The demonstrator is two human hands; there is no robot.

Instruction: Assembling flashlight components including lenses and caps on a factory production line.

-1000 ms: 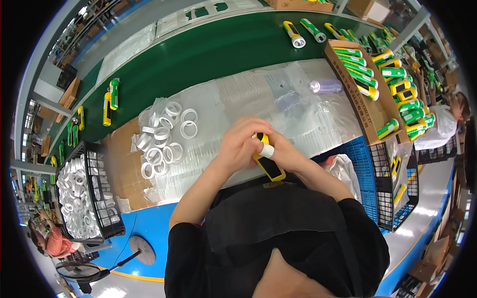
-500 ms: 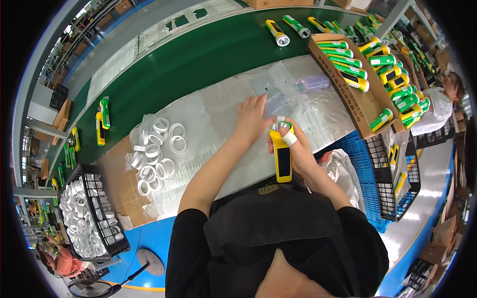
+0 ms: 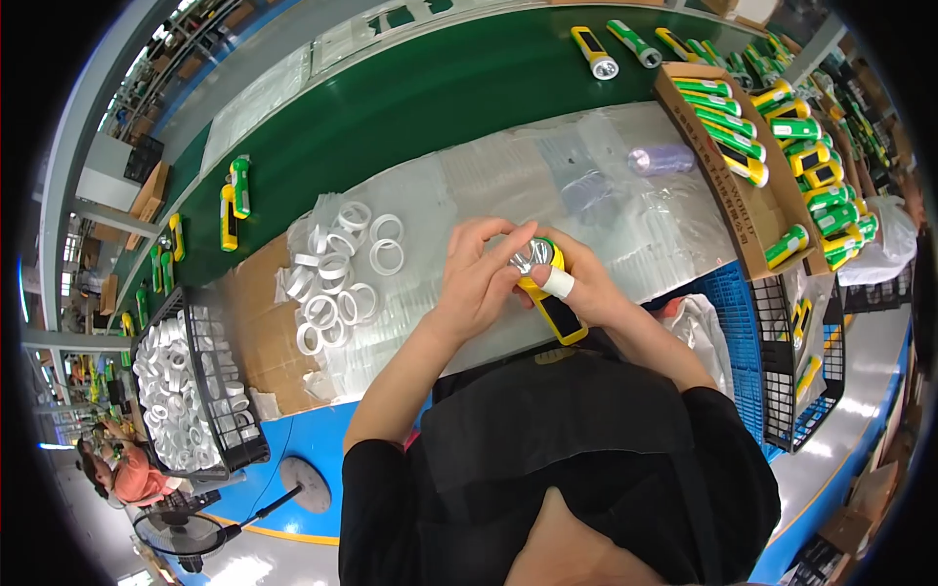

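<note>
A yellow flashlight (image 3: 560,314) with a dark panel and a shiny lens end is held in front of my apron, its head tilted up and away. Wrapped around its head and upper body is my right hand (image 3: 589,281), with a white band on the thumb. My left hand (image 3: 476,277) is closed against the other side of the head, fingertips over the lens rim; anything small between them is hidden. To the left, several loose white rings (image 3: 334,266) lie on the plastic-covered cardboard.
A black crate (image 3: 256,453) full of white rings stands at the left. On the right are a cardboard box (image 3: 728,210) of green and yellow flashlights, a blue crate (image 3: 725,322) and a clear purplish roll (image 3: 660,160). More flashlights lie along the green belt (image 3: 440,98).
My left hand has come off the plastic film and closed onto the flashlight's head. The flashlight has tilted, and my head view has shifted so that the table appears farther right.
</note>
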